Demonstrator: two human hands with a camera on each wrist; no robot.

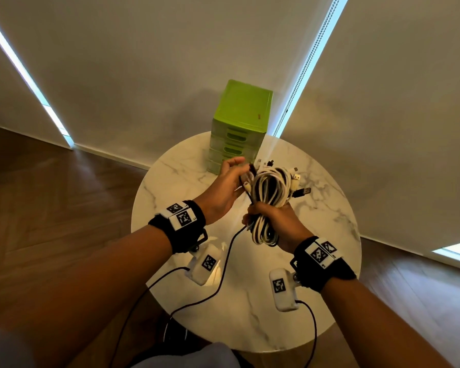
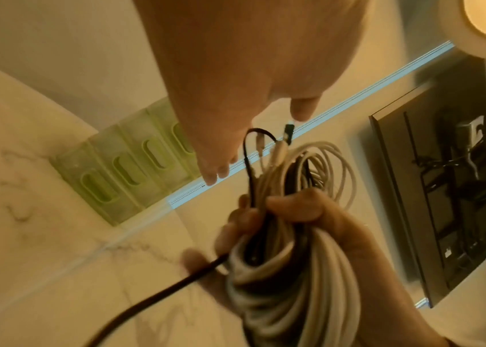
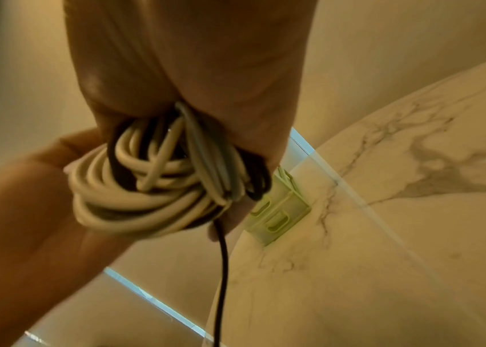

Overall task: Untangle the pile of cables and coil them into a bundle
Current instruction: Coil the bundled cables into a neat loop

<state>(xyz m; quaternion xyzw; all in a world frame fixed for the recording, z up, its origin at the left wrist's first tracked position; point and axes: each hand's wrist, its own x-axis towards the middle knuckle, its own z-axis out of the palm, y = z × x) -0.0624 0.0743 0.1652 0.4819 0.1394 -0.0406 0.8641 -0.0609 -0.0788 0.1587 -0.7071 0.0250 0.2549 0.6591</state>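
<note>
Right hand point(image 1: 275, 219) clamped round lower part of cable bundle point(image 1: 270, 192), fingers and thumb curled tight about white and dark loops, held in air above round marble table point(image 1: 316, 235). In left wrist view, same grip seen from opposite side: thumb over top of coil, fingers wrapped beneath, loops fanning out above and below fist. Left hand point(image 1: 227, 187) at upper left side of bundle, just beside it, w/ fingers bent round a black cable point(image 1: 225, 264) near top of coil; exact pinch partly hidden by the coil, but strand passes through the curled fingers. Black cable then hangs loose from underside of bundle, trails down betw. the wrists, crosses table top in a curve and drops over near edge. In right wrist view, strand seen leaving bottom of coil point(image 3: 146, 187) and running straight down. Several plug ends point(image 1: 296, 179) stick out at upper right of bundle, incl. white USB-type tips and one dark one; others too small to tell. Green drawer box point(image 1: 239, 123) upright at far edge of table, behind hands, drawer fronts facing viewer, apart from bundle. Black wristbands w/ square printed markers point(image 1: 182, 216) on both wrists, white camera units point(image 1: 282, 289) hanging beneath, each w/ own thin black lead. Wood floor point(image 1: 51, 195) and pale blinds point(image 1: 144, 62) around table.
</note>
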